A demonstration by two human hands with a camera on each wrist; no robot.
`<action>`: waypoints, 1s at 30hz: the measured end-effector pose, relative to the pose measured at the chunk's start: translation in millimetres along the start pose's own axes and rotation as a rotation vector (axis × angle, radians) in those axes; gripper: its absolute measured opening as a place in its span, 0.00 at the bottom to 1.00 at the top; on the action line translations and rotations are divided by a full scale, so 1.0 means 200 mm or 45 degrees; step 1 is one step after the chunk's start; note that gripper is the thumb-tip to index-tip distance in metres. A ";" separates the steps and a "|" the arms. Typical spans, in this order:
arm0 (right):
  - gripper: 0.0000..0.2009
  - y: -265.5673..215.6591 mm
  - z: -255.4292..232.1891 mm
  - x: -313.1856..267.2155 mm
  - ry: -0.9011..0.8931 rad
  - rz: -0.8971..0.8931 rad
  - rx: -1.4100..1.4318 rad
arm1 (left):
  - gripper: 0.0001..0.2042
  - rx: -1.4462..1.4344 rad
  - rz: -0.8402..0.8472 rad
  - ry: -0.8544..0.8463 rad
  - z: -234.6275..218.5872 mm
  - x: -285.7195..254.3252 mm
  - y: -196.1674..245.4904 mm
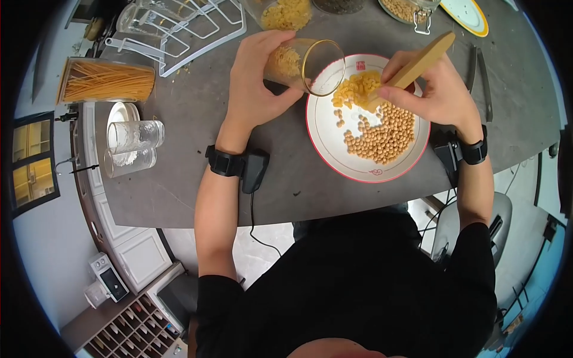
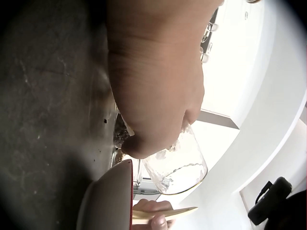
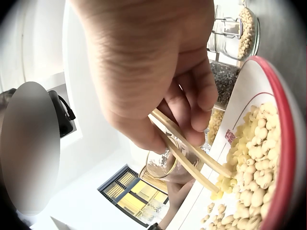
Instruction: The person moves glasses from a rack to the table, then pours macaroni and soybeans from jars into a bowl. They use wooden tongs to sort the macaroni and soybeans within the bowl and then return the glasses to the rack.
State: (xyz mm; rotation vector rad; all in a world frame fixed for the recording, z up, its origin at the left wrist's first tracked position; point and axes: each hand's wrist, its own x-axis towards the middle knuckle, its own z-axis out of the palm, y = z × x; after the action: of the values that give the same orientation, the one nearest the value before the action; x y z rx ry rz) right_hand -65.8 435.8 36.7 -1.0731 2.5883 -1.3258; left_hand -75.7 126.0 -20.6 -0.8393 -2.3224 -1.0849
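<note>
My left hand [image 1: 253, 80] grips a gold-rimmed glass [image 1: 325, 67] with some yellow pasta in it. The glass lies tilted, its mouth over the left edge of a red-rimmed white plate [image 1: 325, 140]. Wooden tongs [image 3: 184, 163] are pinched between the thumb and fingers of my right hand [image 1: 439, 95]. Down on the plate, the tong tips are at a small pile of short yellow pasta [image 1: 358, 86]. Beside the pile spread many round beige beans [image 1: 385, 140]. In the left wrist view, the hand covers part of the glass [image 2: 180, 167].
A white wire rack [image 1: 203, 51] and a container of spaghetti [image 1: 107, 80] stand at the left, with glasses [image 1: 134, 138] nearer me. Jars of pasta [image 1: 286, 13] and beans [image 1: 401, 9] line the back. Metal tongs [image 1: 484, 83] lie right of the plate.
</note>
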 end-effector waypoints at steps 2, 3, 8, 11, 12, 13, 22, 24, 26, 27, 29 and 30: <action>0.11 0.01 0.01 0.01 0.005 -0.046 -0.038 | 0.35 0.100 0.119 -0.065 0.00 -0.01 -0.03; 0.11 0.00 0.02 0.00 -0.013 -0.033 -0.040 | 0.35 0.098 0.116 -0.065 0.00 0.00 -0.02; 0.11 0.01 0.05 0.01 -0.022 -0.121 -0.094 | 0.34 0.023 0.065 0.027 0.01 0.00 0.00; 0.11 0.01 0.07 0.01 -0.011 -0.181 -0.143 | 0.34 0.021 0.073 0.032 0.01 0.00 0.00; 0.11 0.02 0.07 0.01 0.001 -0.242 -0.163 | 0.34 0.022 0.068 0.037 0.01 0.00 0.00; 0.11 0.02 0.07 0.02 -0.005 -0.242 -0.160 | 0.34 0.038 0.089 0.038 0.01 0.01 0.00; 0.06 0.00 0.03 -0.01 -0.105 -0.019 -0.156 | 0.34 0.115 0.155 -0.023 0.01 -0.01 -0.04; 0.06 0.00 0.02 -0.02 -0.004 0.008 -0.033 | 0.34 0.121 0.156 -0.023 0.01 -0.02 -0.02; 0.06 -0.01 0.03 -0.01 -0.037 -0.011 -0.065 | 0.34 0.121 0.122 -0.035 0.01 -0.01 0.01; 0.07 -0.01 0.03 -0.01 -0.069 -0.029 -0.094 | 0.34 0.121 0.120 -0.034 0.01 -0.01 0.01; 0.07 -0.01 0.06 -0.01 -0.071 -0.035 -0.083 | 0.35 0.106 0.089 -0.031 0.00 -0.01 0.00; 0.08 -0.01 0.08 -0.01 -0.067 -0.037 -0.072 | 0.35 0.109 0.087 -0.030 0.00 -0.01 0.00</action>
State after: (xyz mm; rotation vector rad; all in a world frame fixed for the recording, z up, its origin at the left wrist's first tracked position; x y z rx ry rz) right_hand -58.0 425.1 28.8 -1.1424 2.5967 -1.2191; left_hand -74.4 125.4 -21.7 -0.8965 -2.3240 -0.9451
